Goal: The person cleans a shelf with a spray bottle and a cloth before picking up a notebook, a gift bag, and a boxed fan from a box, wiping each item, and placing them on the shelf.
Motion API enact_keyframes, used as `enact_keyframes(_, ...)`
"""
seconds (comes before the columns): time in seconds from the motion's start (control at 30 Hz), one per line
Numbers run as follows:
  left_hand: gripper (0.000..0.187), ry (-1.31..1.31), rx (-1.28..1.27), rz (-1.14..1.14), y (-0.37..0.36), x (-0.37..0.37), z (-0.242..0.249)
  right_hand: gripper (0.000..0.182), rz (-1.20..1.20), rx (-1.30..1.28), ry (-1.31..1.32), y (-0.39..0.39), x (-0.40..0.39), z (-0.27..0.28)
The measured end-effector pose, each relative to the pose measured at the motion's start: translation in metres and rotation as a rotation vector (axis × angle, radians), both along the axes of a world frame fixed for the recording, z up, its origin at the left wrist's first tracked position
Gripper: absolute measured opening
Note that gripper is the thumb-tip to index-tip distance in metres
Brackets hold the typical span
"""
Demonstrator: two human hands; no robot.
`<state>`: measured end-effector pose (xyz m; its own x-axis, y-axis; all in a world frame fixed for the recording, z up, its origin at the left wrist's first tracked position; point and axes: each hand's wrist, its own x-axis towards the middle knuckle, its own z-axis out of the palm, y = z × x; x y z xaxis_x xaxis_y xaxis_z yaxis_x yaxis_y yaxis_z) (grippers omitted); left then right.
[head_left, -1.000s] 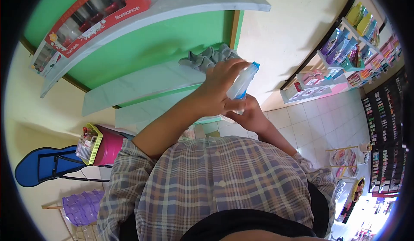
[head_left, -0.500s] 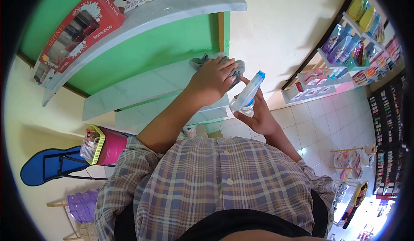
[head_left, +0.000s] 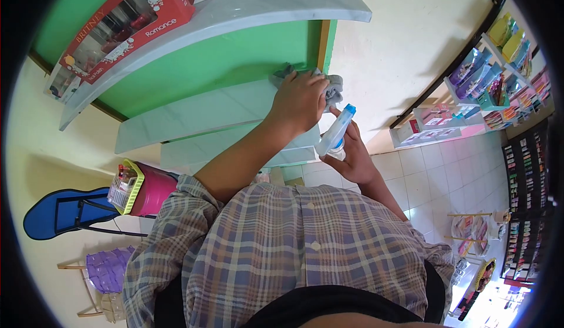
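Observation:
My left hand (head_left: 298, 100) presses a grey cloth (head_left: 333, 89) against the right end of the pale marbled shelf (head_left: 194, 114), with its fingers bent over the fabric. Just below and to the right, my right hand (head_left: 356, 156) is wrapped round a clear spray bottle (head_left: 336, 135) with a blue tip. The bottle is tilted, its blue tip close to the cloth. Part of the bottle's body is hidden by my fingers.
Above is another marbled shelf (head_left: 235, 14) bearing a red nail polish box (head_left: 126, 28). A pink bin (head_left: 154, 192) with a yellow-rimmed basket (head_left: 130, 188) and a blue folding chair (head_left: 59, 210) are at the left. Stocked wall shelves (head_left: 432, 129) stand at the right.
The shelves and nail polish box appear further right as the view has shifted. The cloth under my left hand now lies less far past the shelf's right end. The bottle has moved slightly left.

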<state>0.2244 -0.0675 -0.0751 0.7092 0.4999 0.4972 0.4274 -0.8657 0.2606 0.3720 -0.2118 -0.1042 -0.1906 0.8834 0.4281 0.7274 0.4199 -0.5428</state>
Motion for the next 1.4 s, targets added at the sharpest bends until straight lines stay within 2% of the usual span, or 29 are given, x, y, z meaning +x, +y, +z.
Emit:
enact_keyframes(0.03, 0.039, 0.013, -0.058, 0.069, -0.006, 0.001, 0.0, 0.038, 0.005, -0.002, -0.001, -0.001, 0.002, 0.0)
enact_keyframes(0.1, 0.039, 0.025, -0.042, 0.133, -0.013, 0.001, -0.005, 0.041, 0.051, -0.082, 0.162, 0.001, 0.004, -0.001)
enact_keyframes(0.4, 0.044, 0.087, -0.005, 0.299, -0.011, -0.045, -0.016, 0.048, -0.063, -0.232, 0.145, -0.001, 0.005, 0.003)
enact_keyframes(0.6, 0.046, 0.108, -0.01, 0.494, -0.012, -0.114, -0.024, 0.04, -0.057, -0.247, 0.195, 0.001, 0.003, 0.001)
enact_keyframes(0.67, 0.046, 0.122, -0.015, 0.545, -0.016, -0.118, -0.023, 0.038, -0.079, -0.252, 0.211, 0.001, 0.004, 0.003)
enact_keyframes(0.73, 0.046, 0.166, 0.002, 0.643, -0.017, -0.11, -0.024, 0.051, -0.038, -0.128, 0.091, 0.002, 0.007, 0.003)
enact_keyframes(0.8, 0.046, 0.151, -0.006, 0.597, -0.016, -0.087, -0.026, 0.051, -0.026, -0.153, 0.147, 0.001, 0.011, 0.0)
enact_keyframes(0.87, 0.045, 0.139, 0.008, 0.503, -0.017, -0.054, -0.025, 0.048, -0.014, -0.18, 0.311, 0.002, 0.015, -0.005)
enact_keyframes(0.93, 0.044, 0.133, 0.022, 0.444, -0.02, -0.019, -0.021, 0.046, -0.017, -0.197, 0.326, 0.004, 0.023, -0.012)
enact_keyframes(1.0, 0.043, 0.129, -0.003, 0.108, -0.021, 0.002, -0.018, 0.044, -0.017, -0.219, 0.349, 0.002, 0.026, -0.016)
enact_keyframes(1.03, 0.043, 0.13, -0.005, 0.109, -0.018, 0.002, -0.016, 0.042, -0.032, -0.218, 0.33, 0.002, 0.028, -0.017)
enact_keyframes(1.1, 0.042, 0.106, -0.069, -0.027, -0.011, 0.002, -0.015, 0.041, -0.044, -0.218, 0.308, 0.003, 0.032, -0.017)
enact_keyframes(1.17, 0.042, 0.091, -0.058, -0.001, -0.001, -0.008, -0.016, 0.041, -0.002, -0.184, 0.237, 0.005, 0.035, -0.017)
enact_keyframes(1.27, 0.041, 0.057, -0.008, 0.103, 0.011, -0.031, -0.02, 0.041, -0.034, -0.207, 0.335, 0.004, 0.033, -0.014)
enact_keyframes(1.4, 0.04, 0.082, -0.007, 0.296, 0.017, -0.082, -0.022, 0.042, -0.042, -0.22, 0.32, 0.006, 0.033, -0.016)
